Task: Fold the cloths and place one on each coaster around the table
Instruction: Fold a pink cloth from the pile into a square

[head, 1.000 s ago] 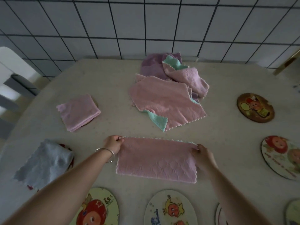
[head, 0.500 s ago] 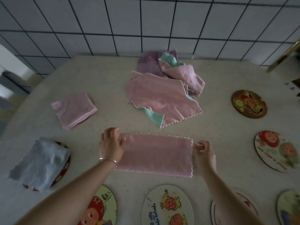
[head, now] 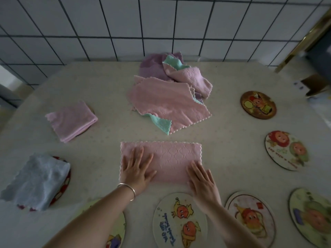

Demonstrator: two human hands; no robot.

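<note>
A pink cloth, folded into a long strip, lies flat on the table in front of me. My left hand presses flat on its left part with fingers spread. My right hand lies flat on its lower right corner. Behind it sits a heap of unfolded cloths, pink, purple and teal. At the left a folded pink cloth covers a coaster, and a folded light blue cloth lies on a red-rimmed coaster.
Bare cartoon coasters ring the near and right side: one below the cloth, another to its right, one at far right, two more on the right. A tiled wall stands behind the table.
Both hands let go of the cloth's ends and now lie flat on the folded strip, the left over its left part, the right on its lower right corner.
</note>
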